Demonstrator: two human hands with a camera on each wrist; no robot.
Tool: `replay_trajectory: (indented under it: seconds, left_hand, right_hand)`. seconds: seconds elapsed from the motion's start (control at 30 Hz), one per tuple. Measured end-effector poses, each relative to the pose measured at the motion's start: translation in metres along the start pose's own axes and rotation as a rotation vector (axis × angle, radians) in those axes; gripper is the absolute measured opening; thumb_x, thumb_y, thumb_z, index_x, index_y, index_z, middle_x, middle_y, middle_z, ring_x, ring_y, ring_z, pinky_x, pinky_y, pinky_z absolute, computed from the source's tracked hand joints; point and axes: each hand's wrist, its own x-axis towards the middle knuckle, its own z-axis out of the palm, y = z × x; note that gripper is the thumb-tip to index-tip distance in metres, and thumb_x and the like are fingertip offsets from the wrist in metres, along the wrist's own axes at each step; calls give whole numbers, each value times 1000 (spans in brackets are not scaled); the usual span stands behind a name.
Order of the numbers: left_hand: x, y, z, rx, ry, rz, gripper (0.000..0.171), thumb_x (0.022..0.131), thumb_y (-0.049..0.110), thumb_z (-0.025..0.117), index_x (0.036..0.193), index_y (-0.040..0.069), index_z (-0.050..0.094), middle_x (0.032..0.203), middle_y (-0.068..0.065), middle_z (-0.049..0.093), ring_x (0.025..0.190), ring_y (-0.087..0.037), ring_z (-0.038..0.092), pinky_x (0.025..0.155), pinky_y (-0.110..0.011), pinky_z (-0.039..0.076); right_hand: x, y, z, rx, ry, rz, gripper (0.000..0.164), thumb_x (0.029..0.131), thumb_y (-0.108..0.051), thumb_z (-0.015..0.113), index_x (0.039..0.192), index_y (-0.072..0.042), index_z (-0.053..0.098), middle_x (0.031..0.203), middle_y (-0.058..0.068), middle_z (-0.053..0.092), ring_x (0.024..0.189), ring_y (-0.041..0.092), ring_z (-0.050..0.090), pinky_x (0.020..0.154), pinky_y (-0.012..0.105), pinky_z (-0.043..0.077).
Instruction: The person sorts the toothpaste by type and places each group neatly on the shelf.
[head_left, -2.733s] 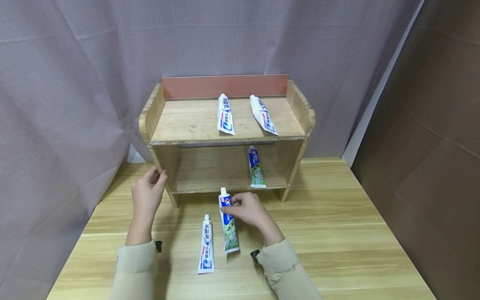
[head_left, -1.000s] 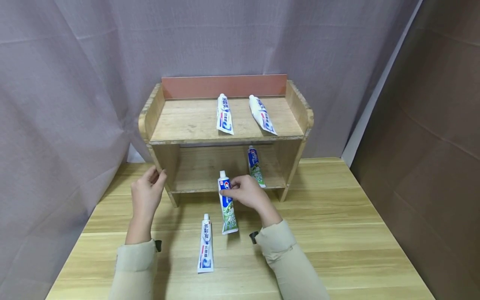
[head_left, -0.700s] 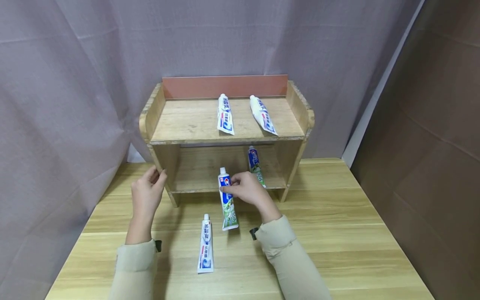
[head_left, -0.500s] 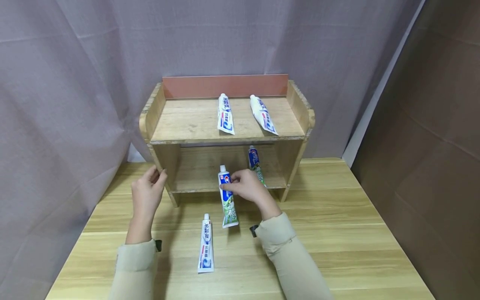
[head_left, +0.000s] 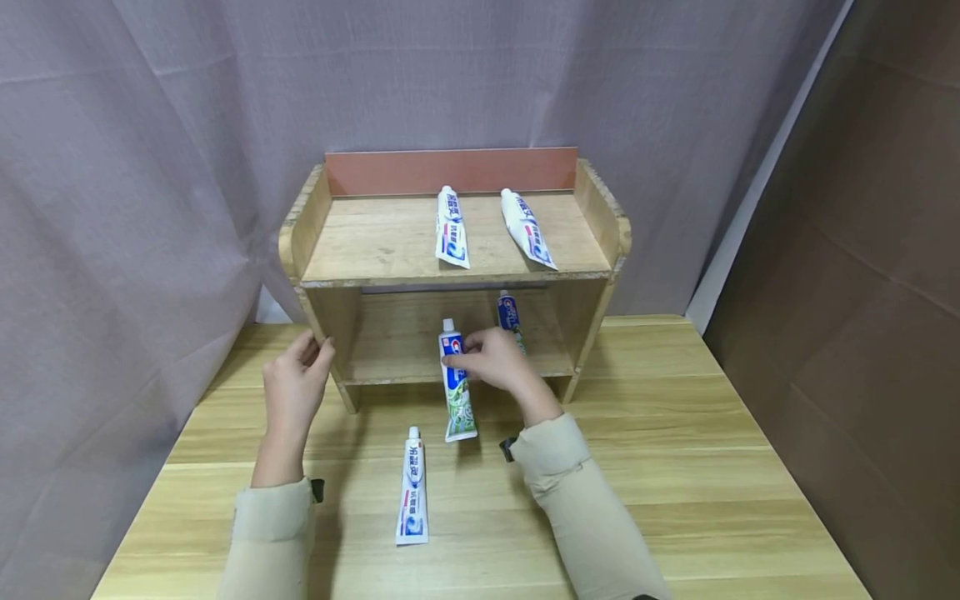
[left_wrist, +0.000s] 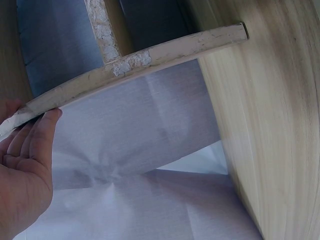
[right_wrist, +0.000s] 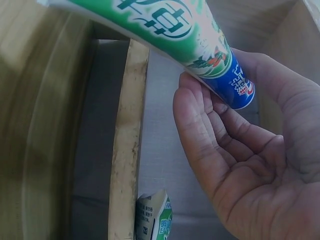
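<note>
My right hand (head_left: 498, 362) pinches a blue-and-green toothpaste tube (head_left: 458, 408) near its capped end. Held cap-forward, the tube hangs above the table, its cap in front of the lower shelf. In the right wrist view, thumb and fingers lie on either side of the tube's blue part (right_wrist: 240, 90). My left hand (head_left: 294, 383) grips the front edge of the left side panel of a small wooden shelf (head_left: 375, 250); the left wrist view shows fingers round the panel edge (left_wrist: 165, 52). A second blue-and-green tube (head_left: 508, 312) lies on the lower shelf at right, partly hidden behind my right hand.
Two white toothpaste tubes, one in the middle (head_left: 452, 233) and one to the right (head_left: 528, 232), lie on the upper shelf. Another white tube (head_left: 412, 492) lies on the wooden table (head_left: 675, 467) in front. A grey curtain (head_left: 450, 75) hangs behind the shelf.
My right hand has carried the blue-and-green tube forward from over the table toward the lower shelf, covering more of the tube lying there. The left hand stays on the side panel.
</note>
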Motion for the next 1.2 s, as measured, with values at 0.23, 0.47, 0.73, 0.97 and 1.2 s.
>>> replay_trajectory:
  seconds: [0.23,0.47,0.73,0.97,1.2]
  left_hand:
    - [1,-1,1,5,20,21,27,96,20,66,116,5,74,105,-18,73,95,-30,74,82,-38,61]
    - [0,0,1,2,20,16,27,95,21,67,115,5,74,105,-18,73,95,-30,74,82,-38,61]
    - [0,0,1,-2,20,23,26,96,20,66,115,4,74,104,-19,73,95,-31,74,81,-37,61]
    - [1,1,1,5,23,29,25,96,20,67,114,5,75,104,-18,73,94,-31,74,81,-37,61]
    - [0,1,0,-12,10,6,27,96,20,67,118,5,73,107,-19,73,96,-31,74,82,-34,60]
  right_hand:
    - [5,-1,-4,12,3,20,35,84,-37,81,90,-4,71,76,7,70,76,33,72,59,31,61]
    - [11,0,-7,-9,3,29,38,84,-39,80,94,-3,72,81,7,71,82,35,72,66,36,62]
    - [17,1,-10,-6,0,38,41,84,-38,79,101,-1,71,85,9,72,84,36,73,72,41,63]
    - [20,-2,-15,-3,2,59,43,84,-38,80,101,0,70,89,11,72,87,36,72,75,41,62]
    - [24,-4,-16,30,-6,69,44,84,-35,80,107,2,69,94,13,72,87,35,73,81,46,62]
